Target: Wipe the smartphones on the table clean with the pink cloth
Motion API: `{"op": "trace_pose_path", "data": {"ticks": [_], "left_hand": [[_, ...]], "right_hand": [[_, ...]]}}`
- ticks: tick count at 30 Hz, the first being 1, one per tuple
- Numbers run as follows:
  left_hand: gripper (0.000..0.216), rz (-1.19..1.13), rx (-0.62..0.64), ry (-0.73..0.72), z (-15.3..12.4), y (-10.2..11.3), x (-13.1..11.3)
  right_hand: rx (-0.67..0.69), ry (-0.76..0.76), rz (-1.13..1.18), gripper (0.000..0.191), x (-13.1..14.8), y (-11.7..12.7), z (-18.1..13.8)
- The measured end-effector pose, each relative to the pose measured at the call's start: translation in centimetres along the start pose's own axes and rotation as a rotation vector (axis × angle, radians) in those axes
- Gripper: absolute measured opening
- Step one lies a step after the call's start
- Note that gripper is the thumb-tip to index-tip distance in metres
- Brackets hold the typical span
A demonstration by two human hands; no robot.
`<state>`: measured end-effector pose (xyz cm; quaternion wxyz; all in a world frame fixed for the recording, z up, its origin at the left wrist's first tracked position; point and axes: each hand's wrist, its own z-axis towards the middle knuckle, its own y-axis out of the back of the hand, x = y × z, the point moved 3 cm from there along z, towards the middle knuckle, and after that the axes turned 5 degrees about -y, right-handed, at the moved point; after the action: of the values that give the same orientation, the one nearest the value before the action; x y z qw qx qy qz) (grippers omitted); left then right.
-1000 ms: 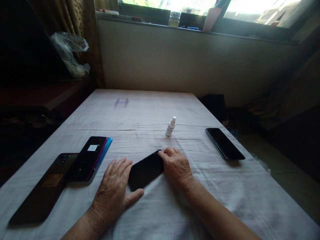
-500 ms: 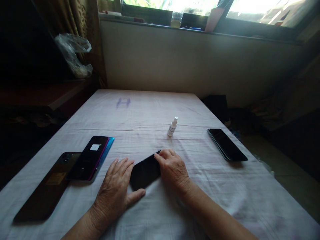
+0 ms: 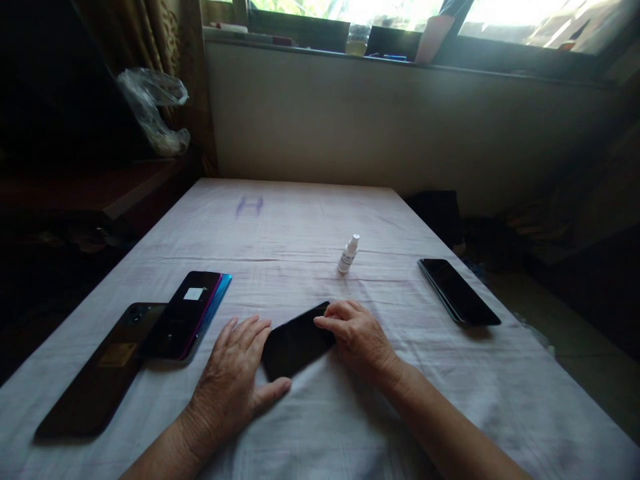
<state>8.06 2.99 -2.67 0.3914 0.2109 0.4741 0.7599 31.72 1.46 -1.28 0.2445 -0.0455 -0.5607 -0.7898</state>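
A smartphone (image 3: 296, 343) with a dark screen lies slanted on the cloth-covered table, between my two hands. My left hand (image 3: 233, 370) rests open at its left end, fingers stretched along the far left edge and thumb apart near the lower corner. At the right end, my right hand (image 3: 363, 337) is closed, its fingers bent together over the screen's edge; what they hold, if anything, is hidden. A small white spray bottle (image 3: 346, 257) stands upright beyond my right hand.
At left, a phone with a purple edge (image 3: 183, 317) overlaps a blue one (image 3: 223, 287) and a brown phone (image 3: 95, 383) lying back up. Stacked dark phones (image 3: 460, 293) lie at right. The white tablecloth (image 3: 300, 220) has wrinkles. A wall (image 3: 310, 113) stands behind the table.
My right hand has slid slightly to the right along the phone, showing more of its screen. My left hand stays in place. The whole view has shifted a little.
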Motion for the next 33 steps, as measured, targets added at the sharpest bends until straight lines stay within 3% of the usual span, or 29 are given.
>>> {"op": "trace_pose_path", "data": {"ticks": [14, 28, 33], "left_hand": [[0.068, 0.010, 0.011, -0.027, 0.0, -0.2, 0.1], [0.069, -0.054, 0.011, -0.011, -0.1, -0.5, 0.4], [0.070, -0.037, 0.011, -0.014, -0.1, -0.5, 0.3]], "right_hand": [[0.021, 0.142, 0.048, 0.028, 0.0, 2.0, -3.4], [0.097, 0.026, -0.022, 0.033, -0.2, -0.6, 2.5], [0.084, 0.033, 0.023, 0.031, -0.4, -1.0, 2.9]]}}
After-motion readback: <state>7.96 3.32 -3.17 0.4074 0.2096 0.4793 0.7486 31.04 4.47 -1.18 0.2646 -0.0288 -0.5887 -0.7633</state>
